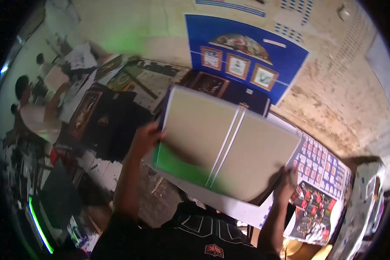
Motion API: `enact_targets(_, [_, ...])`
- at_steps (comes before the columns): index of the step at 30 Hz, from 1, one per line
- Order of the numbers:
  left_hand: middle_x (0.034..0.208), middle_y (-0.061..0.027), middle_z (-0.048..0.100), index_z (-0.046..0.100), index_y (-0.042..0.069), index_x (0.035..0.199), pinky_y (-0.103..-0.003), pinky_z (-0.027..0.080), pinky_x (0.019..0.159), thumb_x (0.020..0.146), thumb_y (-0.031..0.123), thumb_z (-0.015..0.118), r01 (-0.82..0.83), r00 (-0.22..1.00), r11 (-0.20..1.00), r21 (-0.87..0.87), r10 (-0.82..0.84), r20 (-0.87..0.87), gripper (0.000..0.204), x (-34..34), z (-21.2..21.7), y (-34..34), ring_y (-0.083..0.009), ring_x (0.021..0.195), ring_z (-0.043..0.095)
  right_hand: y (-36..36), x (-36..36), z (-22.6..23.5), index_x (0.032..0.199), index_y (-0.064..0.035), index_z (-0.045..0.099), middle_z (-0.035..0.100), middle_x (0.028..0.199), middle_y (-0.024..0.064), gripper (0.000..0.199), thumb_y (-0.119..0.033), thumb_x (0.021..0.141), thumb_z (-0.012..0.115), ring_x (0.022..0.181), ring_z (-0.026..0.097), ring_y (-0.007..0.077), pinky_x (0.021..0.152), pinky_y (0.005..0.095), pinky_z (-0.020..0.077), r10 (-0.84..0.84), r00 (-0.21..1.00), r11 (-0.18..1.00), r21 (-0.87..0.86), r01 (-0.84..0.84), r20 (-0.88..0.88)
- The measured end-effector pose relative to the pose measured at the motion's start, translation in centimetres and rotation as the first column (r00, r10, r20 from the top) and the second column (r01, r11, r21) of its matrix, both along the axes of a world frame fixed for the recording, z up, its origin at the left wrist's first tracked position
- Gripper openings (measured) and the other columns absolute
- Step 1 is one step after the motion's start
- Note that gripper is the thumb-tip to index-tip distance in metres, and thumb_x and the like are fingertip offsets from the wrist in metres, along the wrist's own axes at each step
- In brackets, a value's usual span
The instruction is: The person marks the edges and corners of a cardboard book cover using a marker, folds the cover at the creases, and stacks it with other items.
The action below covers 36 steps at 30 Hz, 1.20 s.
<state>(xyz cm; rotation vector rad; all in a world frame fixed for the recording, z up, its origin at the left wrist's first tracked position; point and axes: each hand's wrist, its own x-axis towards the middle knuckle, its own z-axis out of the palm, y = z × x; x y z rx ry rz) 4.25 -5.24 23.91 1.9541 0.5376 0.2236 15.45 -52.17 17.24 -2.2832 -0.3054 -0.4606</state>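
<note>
A large opened-out book cover (195, 117) is tilted above the table in front of me, its bare beige-grey boards facing up. Two white strips run side by side down its spine, and a dark edging shows at its rim. My left hand (151, 135) is closed on its left edge. At the lower right edge, my right hand (286, 184) grips it, with some of the fingers hidden. Light with a green tint falls across the lower left board. Behind it lie dark blue covers (247, 99) bearing a small gold emblem.
Dark covers (112, 125) are piled on the table to the left, near a person (39, 112) at work. Printed sheets (314, 208) lie at the right, beside a shelf of stacked papers (364, 208). A blue poster (242, 47) hangs on the stained wall.
</note>
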Motion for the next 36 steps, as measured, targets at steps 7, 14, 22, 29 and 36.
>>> enact_targets(7, [0.101,-0.0151,0.066,0.061,-0.004,0.116,-0.035,0.052,0.072,0.084,0.044,0.072,-0.062,0.996,0.932,0.356,0.037,0.077,0.058,11.4,0.4,2.5,-0.0209,0.085,0.065,4.2,25.3,-3.8,0.103,-0.0039,0.053,0.062,0.088,0.0196,0.027,-0.025,0.09,0.065,0.076,0.059,0.0328,0.064,0.043,0.046,-0.024,0.954,0.998,0.052,0.042,-0.3])
enact_targets(14, [0.086,-0.0073,0.068,0.069,0.005,0.107,-0.031,0.049,0.069,0.089,0.031,0.067,-0.562,0.825,0.827,0.012,0.562,-0.058,0.032,-18.5,-6.3,-0.7,-0.0165,0.077,0.063,10.6,14.0,-8.7,0.13,-0.003,0.047,0.067,0.103,0.0152,0.035,-0.021,0.101,0.05,0.087,0.066,0.0214,0.073,0.0314,0.0529,0.431,0.884,0.869,0.349,-0.352,-0.182])
enact_targets(22, [0.142,-0.0171,0.045,0.053,0.006,0.133,-0.04,0.055,0.083,0.083,0.044,0.071,-0.624,0.746,0.777,-0.084,0.625,0.229,0.065,-20.6,-2.0,11.5,-0.0349,0.105,0.064,25.9,2.9,-5.7,0.116,0.0016,0.053,0.061,0.101,0.0143,0.022,-0.012,0.098,0.053,0.088,0.065,0.0234,0.072,0.0339,0.0571,0.674,0.737,0.662,0.484,-0.572,-0.05])
enact_targets(29, [0.146,-0.0228,0.038,0.048,0.003,0.136,-0.042,0.057,0.079,0.082,0.061,0.062,-0.017,0.971,0.606,0.795,0.2,-0.132,0.081,-18.9,-2.2,14.9,-0.0384,0.103,0.064,44.4,-6.8,1.6,0.118,-0.0029,0.051,0.065,0.109,0.0173,0.03,-0.016,0.093,0.063,0.097,0.065,0.0226,0.086,0.0354,0.05,0.764,0.61,0.646,0.274,-0.713,-0.212])
enact_targets(36, [0.129,-0.0191,0.058,0.065,0.006,0.118,-0.034,0.059,0.068,0.079,0.043,0.074,-0.227,0.974,0.566,0.793,0.14,0.179,0.054,-19.6,1.1,15.6,-0.029,0.084,0.071,51.2,-9.0,2.7,0.125,-0.0061,0.045,0.064,0.102,0.0098,0.035,-0.022,0.097,0.057,0.08,0.062,0.0154,0.07,0.0286,0.0481,0.763,0.608,0.619,0.517,-0.591,-0.218])
